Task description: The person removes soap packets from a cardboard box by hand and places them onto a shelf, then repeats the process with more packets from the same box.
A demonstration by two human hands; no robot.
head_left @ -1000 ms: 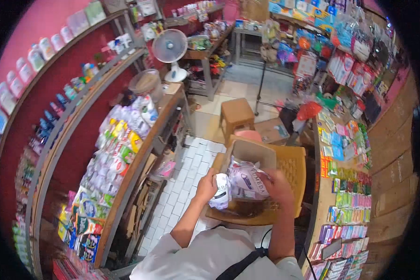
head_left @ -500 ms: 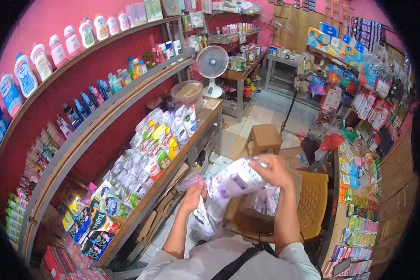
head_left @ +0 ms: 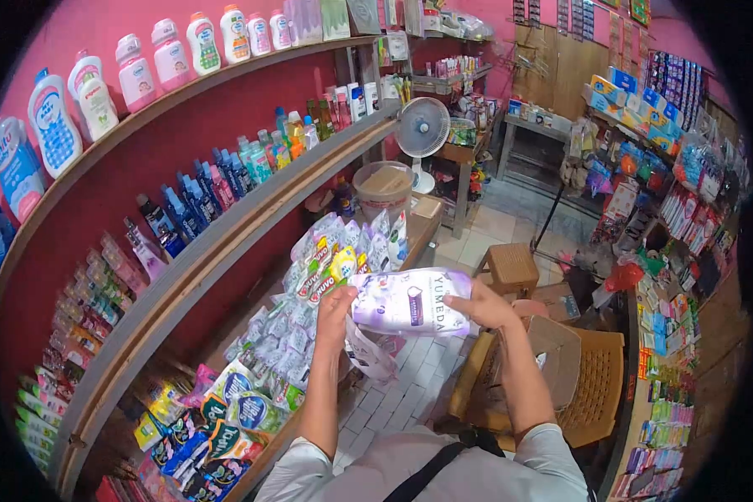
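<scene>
I hold a white and purple refill pouch (head_left: 410, 301) marked YUMEDA level in front of me, over the front of the low shelf. My left hand (head_left: 335, 308) grips its left end and also pinches a crumpled white plastic bag (head_left: 366, 356) that hangs below. My right hand (head_left: 479, 308) grips the pouch's right end. Rows of similar pouches (head_left: 318, 284) stand on the low shelf (head_left: 297, 422) just left of my hands. The open cardboard box (head_left: 554, 356) rests on a tan plastic chair (head_left: 598, 393) at my right.
Two long shelves of bottles (head_left: 209, 188) run along the red wall on the left. A white fan (head_left: 422, 138) and a lidded bucket (head_left: 383, 188) stand at the shelf's far end. A wooden stool (head_left: 510, 266) is in the tiled aisle. Hanging goods fill the right counter (head_left: 661, 335).
The pouch was lifted out of the box on the chair and carried up and left to the low shelf. My view turned left toward the wall shelves.
</scene>
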